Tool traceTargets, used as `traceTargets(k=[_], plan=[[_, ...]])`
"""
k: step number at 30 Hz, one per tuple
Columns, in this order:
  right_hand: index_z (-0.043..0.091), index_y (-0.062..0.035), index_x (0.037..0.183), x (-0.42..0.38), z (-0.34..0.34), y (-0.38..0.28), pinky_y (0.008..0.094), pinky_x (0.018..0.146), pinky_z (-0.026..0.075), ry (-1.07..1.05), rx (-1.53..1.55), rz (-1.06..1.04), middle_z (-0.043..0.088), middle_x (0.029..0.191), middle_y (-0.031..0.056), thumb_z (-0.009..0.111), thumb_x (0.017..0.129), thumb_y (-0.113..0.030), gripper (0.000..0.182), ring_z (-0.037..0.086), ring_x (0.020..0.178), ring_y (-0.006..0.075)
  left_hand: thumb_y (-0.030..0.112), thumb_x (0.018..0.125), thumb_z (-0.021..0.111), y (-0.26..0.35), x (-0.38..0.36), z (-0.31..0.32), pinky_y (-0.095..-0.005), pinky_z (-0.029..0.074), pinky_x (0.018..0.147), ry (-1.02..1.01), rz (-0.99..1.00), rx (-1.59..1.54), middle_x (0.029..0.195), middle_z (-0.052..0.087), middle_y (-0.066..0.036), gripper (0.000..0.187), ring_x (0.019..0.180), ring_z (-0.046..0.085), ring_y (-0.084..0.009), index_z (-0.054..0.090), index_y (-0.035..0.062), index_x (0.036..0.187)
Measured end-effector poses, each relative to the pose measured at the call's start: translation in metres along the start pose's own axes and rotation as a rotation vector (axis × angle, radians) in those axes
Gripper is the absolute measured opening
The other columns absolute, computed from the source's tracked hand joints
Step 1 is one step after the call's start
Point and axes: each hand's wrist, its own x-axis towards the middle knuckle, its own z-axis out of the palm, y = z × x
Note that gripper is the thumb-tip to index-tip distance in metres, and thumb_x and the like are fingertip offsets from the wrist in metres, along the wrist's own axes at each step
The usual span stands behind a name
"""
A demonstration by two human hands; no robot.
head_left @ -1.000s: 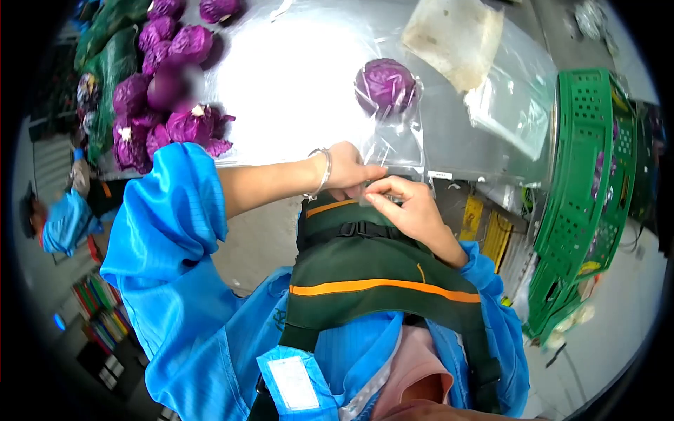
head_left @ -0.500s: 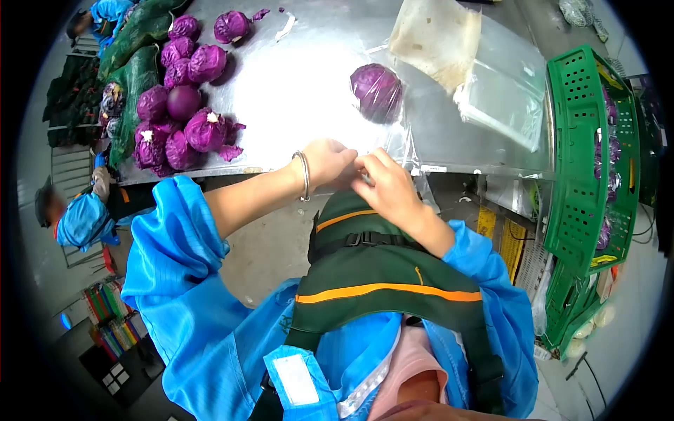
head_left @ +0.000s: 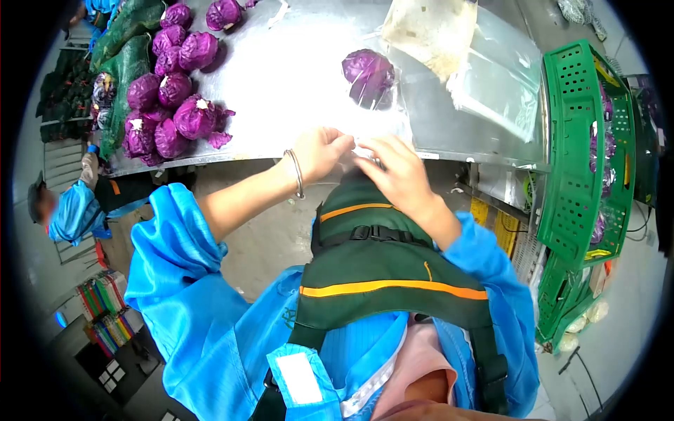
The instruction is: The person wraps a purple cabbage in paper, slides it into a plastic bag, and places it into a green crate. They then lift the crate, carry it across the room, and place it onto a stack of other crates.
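Plastic bag [head_left: 382, 116] with a red cabbage [head_left: 368, 70] inside is pinched at its near edge by left hand [head_left: 321, 152] and right hand [head_left: 397, 172], fingertips closed together on the film.

Cabbage pile [head_left: 165, 98] left, crate [head_left: 586, 151] right of table [head_left: 295, 84].

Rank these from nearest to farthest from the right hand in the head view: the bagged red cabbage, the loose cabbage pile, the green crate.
1. Bagged red cabbage: straight ahead of the right hand on the metal table, in clear plastic.
2. Green crate: off to the right, beyond the table edge.
3. Loose cabbage pile: far left of the table, past the left hand.
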Motion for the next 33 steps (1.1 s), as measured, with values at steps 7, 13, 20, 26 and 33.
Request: traceTargets(k=[7,13,20,26,33], plan=[[0.055,-0.0063,0.082,-0.039,-0.019,0.026,0.0366,0.064,0.039,-0.434,-0.161,-0.143,0.049,0.081,0.009,0.064,0.072,-0.008,0.014,0.05,0.075,0.0272,0.021,0.091,0.051,-0.005,0.0,0.001,-0.0237,0.051,0.068,0.047,0.083,-0.099,0.086,0.065,-0.007,0.026,0.078,0.062,-0.0123,0.061,-0.0024,0.096],[0.061,-0.008,0.085,-0.158,-0.091,0.065,0.0345,0.074,0.043,-0.416,-0.187,0.714,0.056,0.075,0.007,0.067,0.07,-0.007,0.016,0.057,0.075,0.0252,0.022,0.09,0.053,-0.011,0.0,-0.003,-0.0235,0.05,0.066,-0.08,0.015,-0.134,0.082,0.066,-0.007,0.027,0.076,0.061,-0.0106,0.062,-0.003,0.093],[0.058,-0.0059,0.086,0.003,0.007,0.009,0.0357,0.071,0.04,-0.085,-0.068,-0.039,0.054,0.078,0.0076,0.067,0.073,-0.007,0.016,0.053,0.077,0.0264,0.024,0.09,0.049,-0.008,-0.002,0.006,-0.0231,0.048,0.059,0.003,0.127,-0.182,0.071,0.063,-0.007,0.032,0.063,0.058,-0.0098,0.062,-0.0046,0.088],[0.056,-0.0064,0.089,-0.041,-0.029,0.028,0.0358,0.07,0.039,-0.352,-0.216,-0.117,0.05,0.083,0.0093,0.062,0.076,-0.011,0.015,0.051,0.077,0.0262,0.024,0.093,0.045,-0.019,-0.001,0.012,-0.026,0.051,0.068,-0.066,0.128,-0.274,0.081,0.064,-0.01,0.031,0.075,0.062,-0.014,0.058,-0.0042,0.093],[0.044,-0.0087,0.122,-0.205,-0.134,0.114,0.0409,0.089,0.036,-0.863,-0.662,0.47,0.045,0.117,0.0149,0.065,0.074,-0.014,0.053,0.045,0.106,0.0296,0.022,0.087,0.056,0.004,-0.013,-0.052,-0.0342,0.051,0.072,-0.151,0.106,0.564,0.096,0.064,-0.015,0.034,0.089,0.064,-0.0246,0.05,-0.0006,0.112]])
